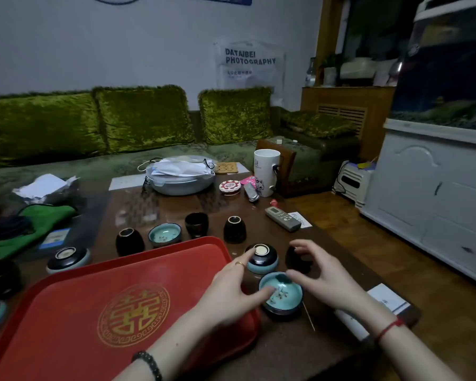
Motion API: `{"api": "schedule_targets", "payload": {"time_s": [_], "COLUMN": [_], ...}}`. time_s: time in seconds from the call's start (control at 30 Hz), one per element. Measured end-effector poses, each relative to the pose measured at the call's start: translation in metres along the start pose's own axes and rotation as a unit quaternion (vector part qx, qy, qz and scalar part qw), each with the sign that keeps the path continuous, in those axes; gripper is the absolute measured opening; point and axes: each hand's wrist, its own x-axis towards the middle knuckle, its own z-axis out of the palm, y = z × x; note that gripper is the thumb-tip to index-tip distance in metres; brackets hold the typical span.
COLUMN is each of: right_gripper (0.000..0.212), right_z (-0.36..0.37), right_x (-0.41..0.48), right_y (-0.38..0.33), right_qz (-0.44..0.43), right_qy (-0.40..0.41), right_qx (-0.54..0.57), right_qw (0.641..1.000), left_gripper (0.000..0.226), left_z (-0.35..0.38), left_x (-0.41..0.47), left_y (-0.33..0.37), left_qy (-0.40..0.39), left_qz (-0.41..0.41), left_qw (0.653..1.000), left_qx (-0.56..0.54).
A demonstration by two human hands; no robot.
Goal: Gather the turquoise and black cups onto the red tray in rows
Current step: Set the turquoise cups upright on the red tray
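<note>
The red tray (99, 303) with a gold emblem lies at the near left with nothing on it. Just right of it stands an upright turquoise cup (282, 296). My left hand (231, 290) rests its thumb on that cup's rim, and its forefinger reaches the upturned turquoise-and-black cup (262, 259) behind. My right hand (324, 273) curls forefinger and thumb round a black cup (298, 259), half hiding it. Beyond the tray stand an upturned black cup (234, 229), an upright black cup (196, 224), a turquoise cup (165, 234) and another upturned black cup (129, 241).
An upturned turquoise cup (68, 258) and further dark cups (0, 279) sit at the left. A remote control (282, 218), a white mug (266, 171), a lidded metal pot (180, 174) and green cloth (39, 224) occupy the far table. A thin stick (308, 316) lies by the near cup.
</note>
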Motion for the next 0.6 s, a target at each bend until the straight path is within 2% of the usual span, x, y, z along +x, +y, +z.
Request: {"api": "schedule_targets", "payload": {"time_s": [0.13,0.27,0.37,0.6], "right_gripper": [0.058,0.074,0.084,0.087], "right_z": [0.018,0.026,0.03,0.023], "right_x": [-0.004,-0.006,-0.007,0.004], "right_y": [0.017,0.031,0.036,0.018], "right_qz": [-0.006,-0.018,-0.021,-0.039], "right_qy": [-0.095,-0.13,-0.136,-0.113], "right_qx": [0.032,0.047,0.05,0.06], "right_qw": [0.995,0.99,0.989,0.991], "left_gripper": [0.094,0.095,0.086,0.082], "left_z": [0.015,0.021,0.026,0.015], "left_x": [0.008,0.01,0.01,0.013], "left_y": [-0.01,-0.02,-0.025,-0.023], "left_qy": [-0.04,-0.085,-0.087,-0.048], "left_qz": [0.006,0.006,0.002,0.006], "left_qw": [0.998,0.994,0.994,0.998], "left_qx": [0.054,0.075,0.065,0.029]}}
